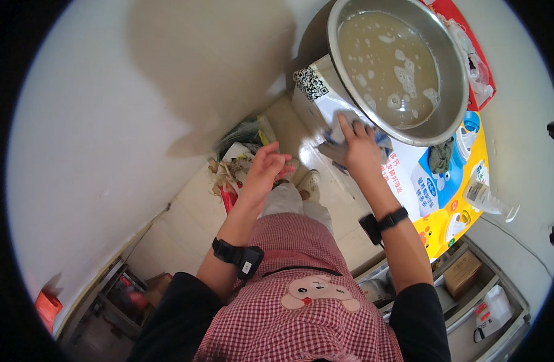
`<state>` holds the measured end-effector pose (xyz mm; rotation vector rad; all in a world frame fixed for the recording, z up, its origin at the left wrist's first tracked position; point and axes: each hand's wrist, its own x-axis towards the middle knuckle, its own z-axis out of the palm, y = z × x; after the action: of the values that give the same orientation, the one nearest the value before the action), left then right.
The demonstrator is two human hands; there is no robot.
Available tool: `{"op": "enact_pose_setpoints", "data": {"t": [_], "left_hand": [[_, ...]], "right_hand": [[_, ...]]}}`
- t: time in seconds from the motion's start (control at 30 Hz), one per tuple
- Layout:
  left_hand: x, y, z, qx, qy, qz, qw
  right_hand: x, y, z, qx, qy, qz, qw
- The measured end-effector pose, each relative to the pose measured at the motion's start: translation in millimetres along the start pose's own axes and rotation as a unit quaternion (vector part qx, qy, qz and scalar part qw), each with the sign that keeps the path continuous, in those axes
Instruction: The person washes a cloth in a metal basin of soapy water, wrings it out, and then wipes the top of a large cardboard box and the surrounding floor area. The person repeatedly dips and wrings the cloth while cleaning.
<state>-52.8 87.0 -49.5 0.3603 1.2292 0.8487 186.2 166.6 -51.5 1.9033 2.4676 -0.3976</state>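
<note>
My right hand (363, 151) holds a crumpled grey-and-blue cloth (334, 150) against the near edge of a printed cardboard box (396, 167). Just beyond the fingers, a stainless steel basin (453, 97) rests on the box, with cloudy, sudsy water inside. My left hand (264, 176) hangs in the air over the floor in front of my apron, fingers loosely bent and apart, holding nothing. A dark green rag (441, 156) lies by the basin's rim on the box top. To its right, a clear plastic bottle (482, 197) lies on its side.
A red box (485, 86) with plastic bags stands behind the basin. Rubbish in a bag (236, 158) sits on the tiled floor (182, 231) by the white wall (100, 135). Shelving with a brown carton (462, 273) is at lower right; another shelf unit (118, 294) is at lower left.
</note>
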Motion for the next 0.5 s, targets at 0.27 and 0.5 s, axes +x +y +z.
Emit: {"op": "enact_pose_setpoints", "data": {"t": [0.27,0.5], "left_hand": [[-3.4,-3.9,-3.3,-0.001,0.005,-0.02,1.0],[-0.1,-5.2,-0.1,-0.005,-0.001,-0.037,0.999]], "right_hand": [[20.7,-4.4,-0.3,0.029,0.031,-0.027,0.999],[-4.8,-4.7,-0.9,-0.017,-0.097,0.045,0.994]]}}
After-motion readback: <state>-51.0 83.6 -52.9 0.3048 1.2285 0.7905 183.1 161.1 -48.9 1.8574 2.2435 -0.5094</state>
